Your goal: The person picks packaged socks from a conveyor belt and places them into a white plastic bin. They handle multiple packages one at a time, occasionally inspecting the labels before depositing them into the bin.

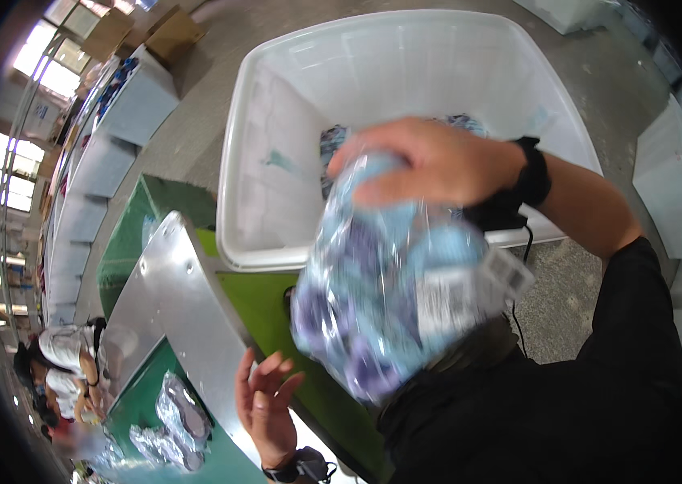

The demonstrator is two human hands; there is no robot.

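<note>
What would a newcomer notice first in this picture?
First comes the clear plastic bag of blue and purple items in the middle, held from above by the right hand. Behind it stands a big white plastic bin with a few similar packs at its bottom. Lower left, the left hand is open and holds nothing, beside a shiny metal panel and a green surface with more bagged packs.

Green conveyor belt (135, 407) at lower left, bordered by a slanted metal side rail (184, 310). Two clear-wrapped packets (173, 423) lie on the belt near the rail. Large white plastic bin (276, 202) stands on the grey concrete floor (196, 121) past the belt's far end.
</note>
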